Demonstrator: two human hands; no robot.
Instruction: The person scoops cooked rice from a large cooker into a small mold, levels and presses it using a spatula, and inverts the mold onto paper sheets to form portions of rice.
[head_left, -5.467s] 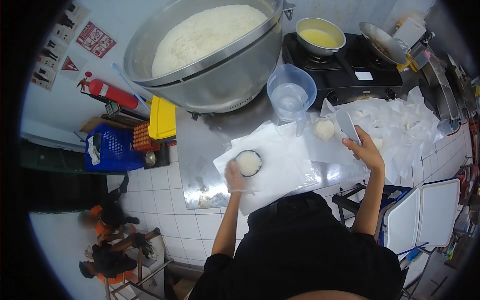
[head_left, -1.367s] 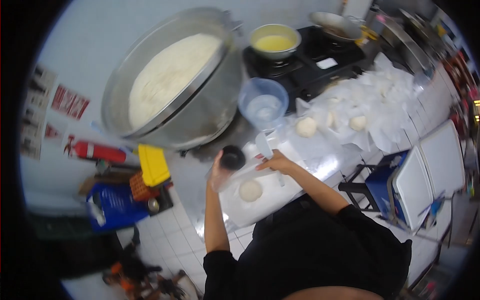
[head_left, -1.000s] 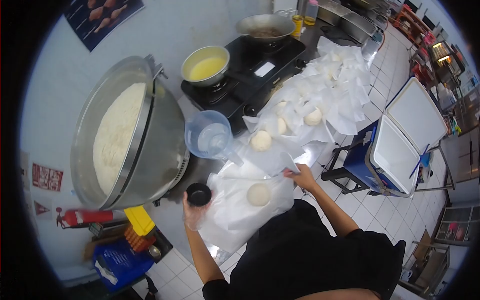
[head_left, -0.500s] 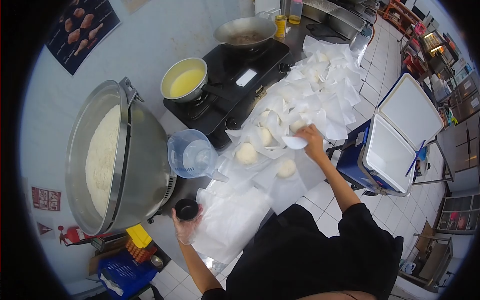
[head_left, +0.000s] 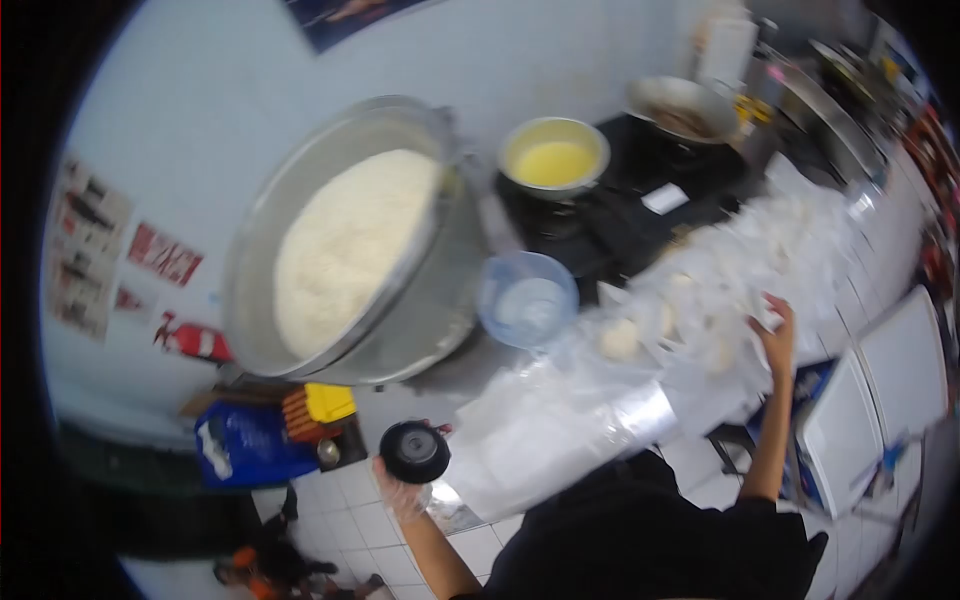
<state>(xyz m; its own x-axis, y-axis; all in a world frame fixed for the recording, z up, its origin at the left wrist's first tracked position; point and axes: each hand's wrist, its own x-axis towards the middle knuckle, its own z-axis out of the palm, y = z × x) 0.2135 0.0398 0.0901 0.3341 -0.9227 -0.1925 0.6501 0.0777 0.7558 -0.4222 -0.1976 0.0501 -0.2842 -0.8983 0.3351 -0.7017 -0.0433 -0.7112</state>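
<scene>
My left hand (head_left: 402,490), in a clear glove, grips a small black bowl (head_left: 415,452). The bowl is tipped so that its round underside seems to face me. Over the far right of the work surface, my right hand (head_left: 776,335) has its fingers bent around a small white thing, too blurred to name. Below and around that hand lie sheets of white wrapping paper (head_left: 800,225) with pale, rice-like balls among them. One such ball (head_left: 620,340) shows plainly near the clear plastic jug (head_left: 528,300). A flat stack of white sheets (head_left: 530,425) lies between my hands.
A large metal pot (head_left: 460,290) of white, rice-like food (head_left: 355,250) stands at the left. Behind are a black stove (head_left: 620,220), a pan of yellow liquid (head_left: 553,163) and a wok (head_left: 685,110). An open cooler (head_left: 850,430) stands at the right, below the counter.
My view has swung left and is blurred. My left hand has tipped the black bowl over from facing up. My right hand has moved farther along the wrapped balls; its white thing shows less.
</scene>
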